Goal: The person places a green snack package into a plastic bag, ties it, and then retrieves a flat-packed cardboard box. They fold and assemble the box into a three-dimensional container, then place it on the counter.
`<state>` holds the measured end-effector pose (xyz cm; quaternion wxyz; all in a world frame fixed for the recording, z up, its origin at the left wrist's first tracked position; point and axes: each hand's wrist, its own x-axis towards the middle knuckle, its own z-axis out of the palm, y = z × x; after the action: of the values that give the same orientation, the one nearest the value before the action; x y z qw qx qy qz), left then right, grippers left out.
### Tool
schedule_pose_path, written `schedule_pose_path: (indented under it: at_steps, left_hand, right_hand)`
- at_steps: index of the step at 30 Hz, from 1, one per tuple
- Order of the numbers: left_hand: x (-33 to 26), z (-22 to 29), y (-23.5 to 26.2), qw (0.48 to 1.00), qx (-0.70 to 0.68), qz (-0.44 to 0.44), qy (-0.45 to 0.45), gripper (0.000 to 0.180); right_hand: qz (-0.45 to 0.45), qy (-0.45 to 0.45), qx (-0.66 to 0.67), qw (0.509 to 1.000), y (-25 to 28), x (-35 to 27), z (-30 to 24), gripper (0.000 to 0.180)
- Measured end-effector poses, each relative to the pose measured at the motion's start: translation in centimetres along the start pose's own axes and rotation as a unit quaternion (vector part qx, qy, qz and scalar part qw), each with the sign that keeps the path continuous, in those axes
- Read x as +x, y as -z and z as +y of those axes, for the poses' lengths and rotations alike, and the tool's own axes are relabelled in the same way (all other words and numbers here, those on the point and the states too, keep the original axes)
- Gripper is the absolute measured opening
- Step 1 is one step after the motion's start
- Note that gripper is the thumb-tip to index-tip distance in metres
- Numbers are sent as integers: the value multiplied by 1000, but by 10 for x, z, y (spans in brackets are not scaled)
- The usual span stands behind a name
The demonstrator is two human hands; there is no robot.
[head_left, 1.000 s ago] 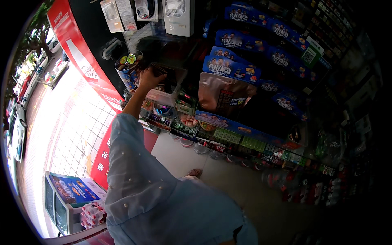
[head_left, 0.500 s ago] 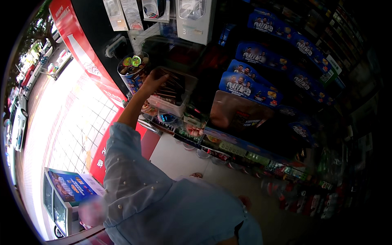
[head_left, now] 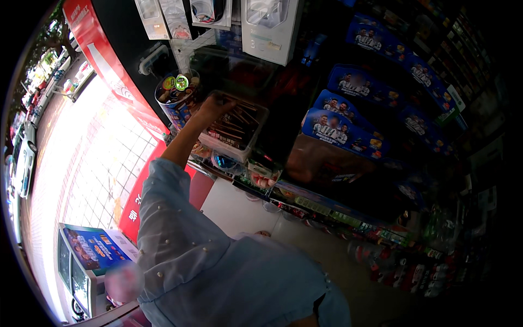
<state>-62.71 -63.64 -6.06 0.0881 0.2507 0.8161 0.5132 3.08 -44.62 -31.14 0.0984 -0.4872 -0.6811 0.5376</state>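
My left hand (head_left: 214, 110) reaches from a light blue sleeve over the near-left side of a clear plastic box (head_left: 251, 143). Dark brown packs and thin brown sticks (head_left: 231, 128) fill that box. The fingers bend down among them, and their tips are lost in shadow; whatever they pinch cannot be made out. Left of the box stands a round tub (head_left: 174, 101) with small green-lidded cups on top. A small green-edged pack (head_left: 264, 170) lies to the box's right. My right hand is out of the picture.
Blue cardboard display boxes (head_left: 338, 128) printed with people fill the dark shelf on the right. White boxed goods (head_left: 267, 30) hang above. A red panel (head_left: 103, 71) borders the bright street on the left. Drink packs (head_left: 403, 272) stand low at right, above pale floor tiles (head_left: 239, 210).
The view has shifted slightly, and the shelf goods sit a little lower and further right. My left hand stays at the box, its fingers a bit further over the sticks.
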Motion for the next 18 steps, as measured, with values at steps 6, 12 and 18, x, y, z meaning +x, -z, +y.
schedule_pose_path:
  at_steps: [6, 12, 18]
  left_hand:
    - [-22, 31, 12, 997, -74, -27, 5, 63]
    - [-47, 45, 8, 974, -180, -1, 138, 69]
    - [-47, 36, 13, 992, 56, 114, 10, 67]
  right_hand:
    - [-10, 40, -6, 999, 4, 21, 39, 14]
    - [-3, -49, 98, 994, -1, -7, -70, 14]
    - [-7, -76, 65, 995, -4, -6, -81, 15]
